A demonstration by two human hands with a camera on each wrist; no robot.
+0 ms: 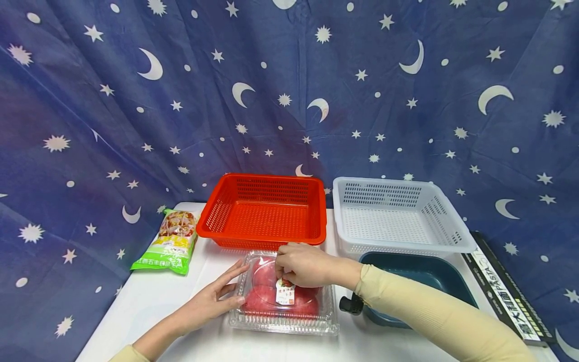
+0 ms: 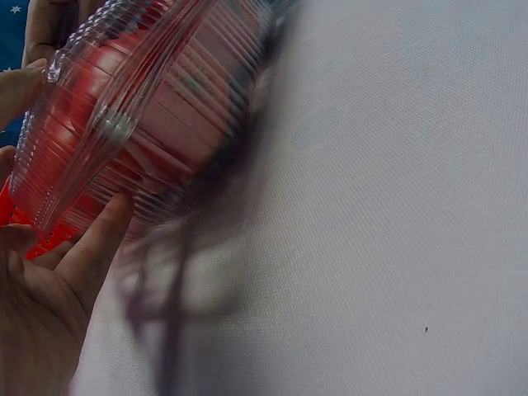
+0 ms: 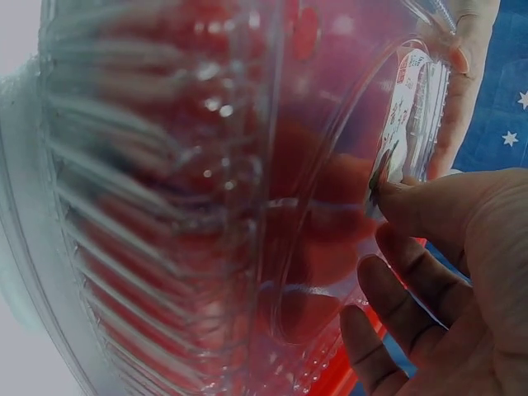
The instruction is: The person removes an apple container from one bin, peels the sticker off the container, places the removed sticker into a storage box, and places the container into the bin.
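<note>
- The clear plastic clamshell [image 1: 285, 327], filled with round red produce [image 1: 260, 300], was set on the white table [image 1: 135, 314], just in front of the red basket [image 1: 262, 242].
- The upper end of its label [image 1: 285, 295] was pinched between thumb and forefinger of the right hand [image 1: 300, 264]; the left hand [image 1: 205, 304] was laid, fingers spread, against the clamshell's left side.
- Tearing of the label was judged the likeliest failure, should it be pulled too sharply; scraps might then be left stuck to the plastic.
- Sliding or tipping was also considered possible, since the clamshell was braced at one side only.
- Small characters and a red square were borne by the label, too fine to be read.
- Farther out, the lettering on the green food bag [image 1: 174, 241] could not be made out, whereas "PASTA" was legible on the long black box [image 1: 506, 291].
</note>
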